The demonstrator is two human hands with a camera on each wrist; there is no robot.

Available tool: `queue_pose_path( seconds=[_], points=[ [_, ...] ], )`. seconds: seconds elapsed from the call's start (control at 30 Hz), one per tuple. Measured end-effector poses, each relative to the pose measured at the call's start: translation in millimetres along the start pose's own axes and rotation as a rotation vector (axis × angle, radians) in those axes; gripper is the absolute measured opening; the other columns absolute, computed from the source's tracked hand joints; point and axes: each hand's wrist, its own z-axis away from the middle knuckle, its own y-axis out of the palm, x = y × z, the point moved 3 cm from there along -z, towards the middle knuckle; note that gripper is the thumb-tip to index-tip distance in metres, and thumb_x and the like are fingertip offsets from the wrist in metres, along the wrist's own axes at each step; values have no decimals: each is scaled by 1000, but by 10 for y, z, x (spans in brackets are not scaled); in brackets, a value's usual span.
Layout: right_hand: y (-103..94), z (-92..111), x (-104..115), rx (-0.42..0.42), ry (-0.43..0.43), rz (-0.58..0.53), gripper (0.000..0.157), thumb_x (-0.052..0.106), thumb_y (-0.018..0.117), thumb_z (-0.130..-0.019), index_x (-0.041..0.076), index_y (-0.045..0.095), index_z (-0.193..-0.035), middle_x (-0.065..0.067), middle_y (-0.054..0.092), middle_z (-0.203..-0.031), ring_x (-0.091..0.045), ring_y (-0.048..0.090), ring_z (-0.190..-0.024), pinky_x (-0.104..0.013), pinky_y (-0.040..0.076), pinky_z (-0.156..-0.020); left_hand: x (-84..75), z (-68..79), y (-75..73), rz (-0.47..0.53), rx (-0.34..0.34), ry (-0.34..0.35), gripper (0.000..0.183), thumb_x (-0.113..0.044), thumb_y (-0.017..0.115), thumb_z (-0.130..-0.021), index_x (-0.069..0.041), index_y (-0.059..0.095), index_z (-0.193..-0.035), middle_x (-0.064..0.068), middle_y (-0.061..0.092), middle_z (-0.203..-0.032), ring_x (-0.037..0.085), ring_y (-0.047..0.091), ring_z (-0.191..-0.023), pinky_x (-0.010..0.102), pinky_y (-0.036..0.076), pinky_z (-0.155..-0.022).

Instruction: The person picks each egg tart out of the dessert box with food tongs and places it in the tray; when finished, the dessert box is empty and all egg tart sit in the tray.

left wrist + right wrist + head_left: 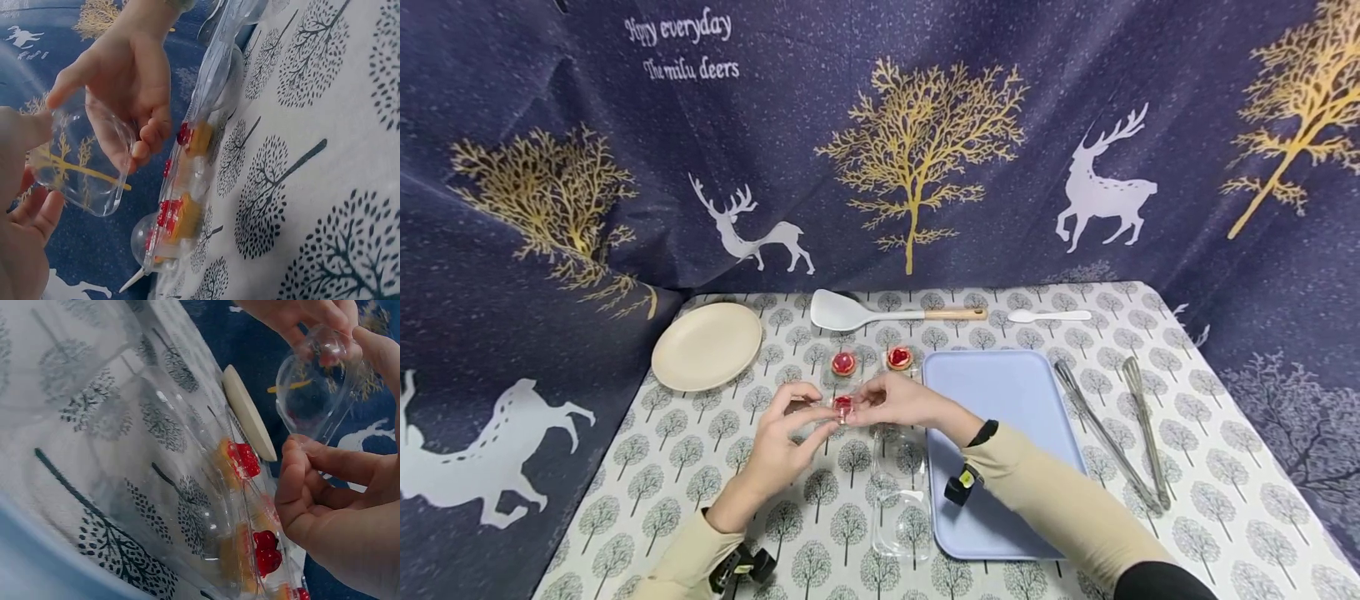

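Between both hands is a small clear domed plastic lid (309, 394), see-through with nothing inside it in the wrist views. My left hand (786, 433) pinches one side of it, thumb and fingers at the edge. From the opposite side, the fingertips of my right hand (902, 402) grip the rim. In the head view a red-topped tart (842, 405) shows through the plastic, partly hidden by fingers. Just beyond the hands sit two more red-topped tarts (844, 363) in clear plastic compartments. Nearer me lies the rest of the clear plastic packaging (901, 521).
A blue tray (992, 467) lies under my right forearm. Metal tongs (1116, 442) are right of it. A cream plate (707, 346) stands at back left. Along the back edge lie a spatula (850, 312) with a wooden handle and a white spoon (1048, 317).
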Motion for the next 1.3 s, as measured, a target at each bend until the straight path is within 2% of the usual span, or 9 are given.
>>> queue_pose_path(
  seconds=[0.1, 0.23, 0.4, 0.6, 0.87, 1.07, 1.17, 1.3],
  points=[
    [16, 27, 29, -58, -48, 152, 54, 39, 80, -77, 0, 68, -112, -5, 67, -86, -10, 57, -72, -23, 54, -66, 42, 26, -21, -32, 48, -78, 36, -11, 81, -73, -7, 72, -108, 9, 59, -116, 24, 58, -106, 21, 46, -102],
    [46, 82, 70, -115, -105, 322, 69, 51, 79, -74, 2, 65, -120, -10, 67, -92, -11, 55, -74, -20, 51, -65, 87, 59, -52, -90, 162, -190, 60, -22, 83, -74, -7, 62, -128, 7, 56, -131, 25, 55, -119, 33, 43, -110],
    [106, 165, 115, -164, -167, 474, 80, 58, 77, -72, 3, 61, -128, -8, 65, -110, -16, 59, -90, -22, 53, -75, 116, 100, -81, -128, 284, -315, 78, -36, 83, -74, -13, 51, -141, 9, 50, -143, 33, 50, -129, 56, 42, -107],
    [189, 241, 158, -177, -196, 603, 87, 58, 75, -74, 2, 52, -136, -8, 60, -123, -20, 59, -106, -30, 54, -91, 160, 156, -99, -156, 399, -427, 90, -49, 81, -72, -15, 44, -146, 13, 44, -149, 39, 44, -134, 66, 37, -105],
    [306, 298, 143, -191, -239, 700, 93, 64, 75, -71, 0, 53, -135, -9, 57, -127, -22, 54, -118, -37, 51, -101, 206, 204, -106, -117, 516, -457, 95, -53, 83, -64, -13, 47, -143, 11, 49, -144, 34, 51, -127, 61, 42, -104],
    [380, 313, 101, -186, -250, 733, 89, 65, 74, -71, 2, 55, -132, -6, 58, -123, -20, 54, -115, -34, 51, -100, 240, 246, -82, -125, 590, -466, 95, -56, 81, -66, -12, 48, -143, 11, 47, -145, 34, 52, -125, 65, 42, -101],
    [414, 320, 85, -179, -248, 738, 88, 64, 74, -72, 2, 56, -131, -6, 58, -120, -18, 54, -113, -33, 51, -99, 243, 271, -72, -131, 609, -455, 94, -56, 80, -68, -12, 47, -144, 12, 45, -147, 34, 51, -127, 66, 41, -101],
    [453, 331, 73, -166, -235, 745, 88, 64, 74, -72, 2, 54, -132, -6, 57, -121, -18, 53, -113, -31, 52, -98, 251, 300, -52, -123, 620, -427, 91, -53, 81, -69, -9, 48, -142, 11, 46, -146, 31, 50, -128, 61, 43, -103]
  ],
)
